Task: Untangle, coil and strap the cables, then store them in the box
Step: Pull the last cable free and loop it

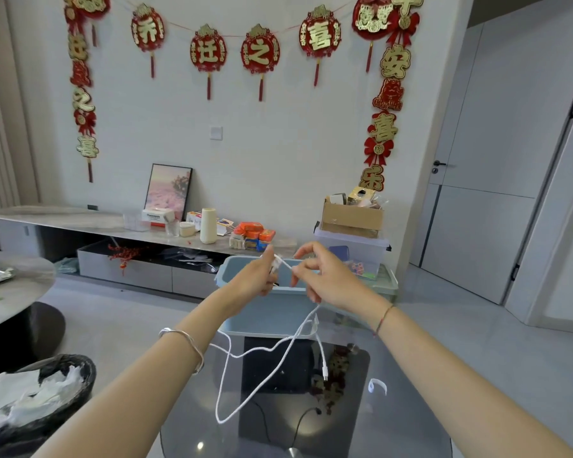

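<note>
Both hands are raised over a pale blue box (265,320) on a glass table (354,421). My left hand (253,276) pinches one end of a white cable (242,385). My right hand (325,279) pinches the same cable a little further along. The stretch between my hands is short and taut. From my right hand the cable hangs in long loose loops down to the table, one plug end dangling near the middle. A thin black cable (300,424) lies on the glass below. A white strap (377,386) lies curled on the table at the right.
A round dark bin with white paper (30,401) stands at the lower left. A round marble table (14,285) is at the left. Behind the box are a clear storage tub (354,256) with a cardboard box on it and a low shelf with clutter.
</note>
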`<action>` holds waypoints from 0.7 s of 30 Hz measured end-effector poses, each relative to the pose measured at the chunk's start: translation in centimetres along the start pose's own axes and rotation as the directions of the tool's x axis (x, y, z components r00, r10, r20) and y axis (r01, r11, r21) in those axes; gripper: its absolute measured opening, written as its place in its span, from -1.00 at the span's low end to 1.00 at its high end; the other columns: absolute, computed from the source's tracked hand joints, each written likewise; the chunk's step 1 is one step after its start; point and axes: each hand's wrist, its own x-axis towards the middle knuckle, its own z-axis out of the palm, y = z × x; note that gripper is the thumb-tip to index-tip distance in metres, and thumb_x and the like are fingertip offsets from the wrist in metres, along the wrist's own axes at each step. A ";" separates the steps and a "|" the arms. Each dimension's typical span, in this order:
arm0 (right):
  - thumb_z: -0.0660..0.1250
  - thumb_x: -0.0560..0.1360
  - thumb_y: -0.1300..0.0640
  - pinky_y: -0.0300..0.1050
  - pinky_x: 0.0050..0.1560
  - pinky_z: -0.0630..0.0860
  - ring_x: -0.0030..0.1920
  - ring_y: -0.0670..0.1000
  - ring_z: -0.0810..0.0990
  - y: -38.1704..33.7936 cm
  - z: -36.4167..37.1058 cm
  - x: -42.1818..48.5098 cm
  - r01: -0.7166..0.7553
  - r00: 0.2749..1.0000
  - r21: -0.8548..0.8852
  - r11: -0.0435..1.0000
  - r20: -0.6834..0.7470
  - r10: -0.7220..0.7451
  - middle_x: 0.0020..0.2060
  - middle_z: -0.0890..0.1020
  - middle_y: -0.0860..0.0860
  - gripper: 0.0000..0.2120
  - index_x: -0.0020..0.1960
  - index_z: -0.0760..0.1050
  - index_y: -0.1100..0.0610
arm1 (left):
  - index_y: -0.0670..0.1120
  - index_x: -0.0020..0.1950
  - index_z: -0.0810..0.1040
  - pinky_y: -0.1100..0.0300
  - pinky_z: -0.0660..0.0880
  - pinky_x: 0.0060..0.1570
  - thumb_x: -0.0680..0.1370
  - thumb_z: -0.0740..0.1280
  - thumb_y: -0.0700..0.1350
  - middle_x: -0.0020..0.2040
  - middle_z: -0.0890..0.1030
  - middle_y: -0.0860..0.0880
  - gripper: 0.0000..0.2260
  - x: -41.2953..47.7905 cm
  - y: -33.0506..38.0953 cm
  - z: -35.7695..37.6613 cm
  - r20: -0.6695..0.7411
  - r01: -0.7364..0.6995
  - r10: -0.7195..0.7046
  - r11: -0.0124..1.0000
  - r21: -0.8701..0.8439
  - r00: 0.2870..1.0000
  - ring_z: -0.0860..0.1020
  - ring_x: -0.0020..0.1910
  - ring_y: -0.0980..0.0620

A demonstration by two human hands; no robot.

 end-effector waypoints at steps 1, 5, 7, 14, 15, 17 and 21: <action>0.20 0.60 0.19 -0.29 -0.53 0.37 -0.58 -0.09 0.40 -0.2 0.8 -0.3 -0.007 1.000 0.073 0.997 0.003 0.007 -0.25 0.62 -0.02 -0.85 0.14 0.29 0.16 | -0.02 -0.31 0.24 0.23 0.18 -0.39 0.66 -0.03 0.13 -0.44 0.22 0.05 -0.60 0.2 0.1 0.2 -0.062 -0.046 0.044 0.999 -0.020 0.997 0.19 -0.49 0.10; 0.14 0.62 0.24 -0.24 -0.54 0.40 -0.61 -0.05 0.44 0.2 4.0 -1.4 -0.012 0.994 0.282 0.959 0.109 -0.019 -0.27 0.62 0.02 -0.91 0.08 0.23 0.16 | -0.08 -0.09 0.42 0.28 0.31 -0.33 0.66 0.02 0.10 -0.35 0.29 0.04 -0.67 1.0 0.6 0.5 -0.194 -0.174 0.157 0.982 -0.074 0.968 0.31 -0.41 0.12; 0.11 0.64 0.18 -0.24 -0.55 0.39 -0.61 -0.04 0.43 0.8 4.8 -1.9 0.002 0.983 0.314 0.949 0.172 -0.059 -0.35 0.60 0.02 -0.96 0.01 0.27 0.12 | -0.09 -0.14 0.39 0.35 0.25 -0.45 0.68 0.00 0.01 -0.38 0.23 0.04 -0.68 1.4 1.5 0.3 -0.206 -0.211 0.148 0.919 -0.333 0.967 0.26 -0.50 0.18; 0.16 0.56 -0.14 -0.31 -0.51 0.24 -0.60 -0.11 0.22 3.9 3.5 -2.0 -0.121 0.977 0.412 0.903 0.208 0.036 -0.59 0.34 -0.05 -0.59 -0.31 0.49 0.10 | -0.13 -0.25 0.34 0.32 0.53 -0.40 0.69 -0.01 -0.10 -0.48 0.45 0.01 -0.66 0.7 3.8 -1.9 -0.001 -0.042 0.100 0.402 -0.915 0.995 0.52 -0.48 0.10; 0.18 0.52 -0.19 -0.31 -0.49 0.24 -0.58 -0.11 0.20 4.5 3.1 -2.0 -0.160 0.968 0.424 0.891 0.243 0.058 -0.59 0.30 -0.06 -0.57 -0.33 0.49 0.10 | -0.13 -0.23 0.34 0.35 0.51 -0.42 0.68 0.00 -0.11 -0.49 0.43 0.03 -0.68 0.3 3.8 -2.1 0.061 0.014 0.114 0.369 -0.929 0.992 0.50 -0.50 0.13; 0.22 0.48 -0.25 -0.31 -0.47 0.24 -0.55 -0.10 0.16 5.7 2.4 -1.9 -0.225 0.953 0.394 0.891 0.281 0.116 -0.57 0.22 -0.07 -0.55 -0.38 0.47 0.08 | -0.12 -0.18 0.36 0.43 0.37 -0.51 0.64 0.04 -0.12 -0.49 0.34 0.08 -0.76 -0.6 3.7 -2.5 0.224 0.152 0.144 0.397 -0.905 0.964 0.32 -0.56 0.21; 0.37 0.34 -0.30 -0.31 -0.48 0.18 -0.52 -0.08 0.16 7.1 1.1 -1.8 -0.258 0.963 0.166 0.952 0.128 0.238 -0.54 0.24 -0.07 -0.55 -0.47 0.37 0.01 | -0.15 -0.02 0.49 0.40 0.15 -0.61 0.60 0.09 -0.10 -0.45 0.10 0.08 -0.78 -2.2 1.9 -2.5 0.535 0.316 0.046 0.763 -0.564 0.844 0.04 -0.55 0.17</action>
